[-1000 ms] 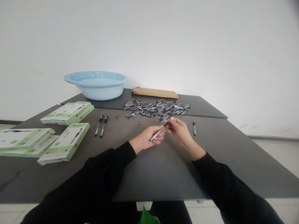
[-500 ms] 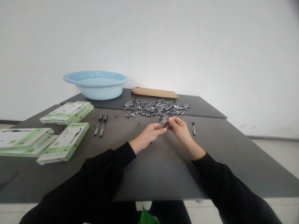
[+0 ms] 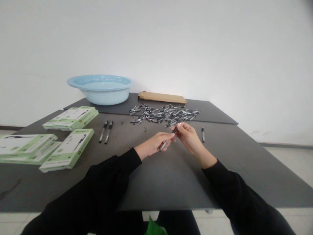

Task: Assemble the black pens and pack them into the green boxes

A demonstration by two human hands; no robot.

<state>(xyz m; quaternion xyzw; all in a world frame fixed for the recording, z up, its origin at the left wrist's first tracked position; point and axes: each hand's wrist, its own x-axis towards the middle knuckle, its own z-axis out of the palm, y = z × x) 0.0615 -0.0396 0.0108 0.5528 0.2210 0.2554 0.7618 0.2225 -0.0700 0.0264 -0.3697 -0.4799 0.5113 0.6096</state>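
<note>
My left hand (image 3: 156,143) is closed around the clear barrel of a pen (image 3: 168,138) above the middle of the dark table (image 3: 171,176). My right hand (image 3: 187,134) pinches the pen's dark upper end between thumb and fingers. The two hands meet fingertip to fingertip. Just behind them lies a loose heap of pen parts (image 3: 163,114). A single black pen piece (image 3: 202,133) lies to the right of my right hand. Two finished pens (image 3: 106,131) lie side by side to the left.
A light blue basin (image 3: 100,88) stands at the back left, a flat brown cardboard packet (image 3: 162,97) beside it. Several green and white boxes (image 3: 67,150) lie along the table's left side. White wall behind, floor to the right.
The hands have drawn closer together along the pen, so less of its barrel shows between them. Both stay over the same spot on the table.
</note>
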